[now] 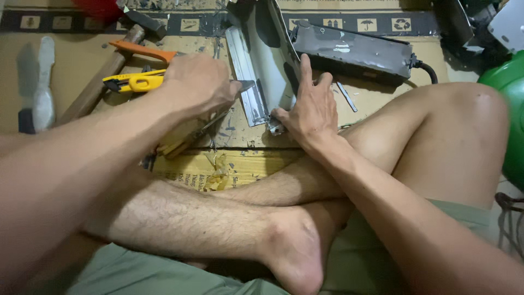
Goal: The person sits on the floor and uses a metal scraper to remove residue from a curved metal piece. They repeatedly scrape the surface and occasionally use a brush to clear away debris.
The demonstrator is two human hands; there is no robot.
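Down on the cardboard-covered floor, the right hand lay spread flat, fingers pressing the lower end of a bent grey metal panel. The left hand was curled tight round a tool handle, its dark metal tip touching the panel's ridged edge. Just behind that fist sat a yellow utility knife and an orange-handled tool, with a wooden-handled hammer alongside. Beyond the panel rested a long dark box with a cable. Crossed bare legs filled the foreground.
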